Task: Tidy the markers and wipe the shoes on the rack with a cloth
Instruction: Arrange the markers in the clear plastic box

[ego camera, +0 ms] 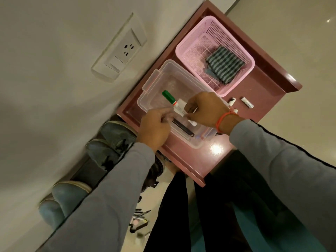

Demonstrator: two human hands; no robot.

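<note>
Two hands: both work over the clear plastic box (163, 82), which sits on the maroon rack top (258, 88).
Right hand (205, 110): fingers curled round white markers at the box's near-right side; an orange thread band (224, 118) circles its wrist.
Left hand (154, 128): fingers curled at the box's near-left rim, against a marker body; whether it truly grips it I cannot tell.
Green-capped marker (168, 97): lying inside the box, cap end toward the wall, its white body running under the right hand's fingers.
Black marker (183, 129): inside the box, along its near wall.
Loose markers (247, 102): on the rack top just right of the box, beyond the right wrist.
Pink basket (189, 50): touching the far side of the box.
Striped cloth (224, 64): folded, inside the basket.
Grey shoes (112, 139): on a shelf left of and below the box, beside the wall.
Wall socket (120, 50): on the wall, left of the box.
</note>
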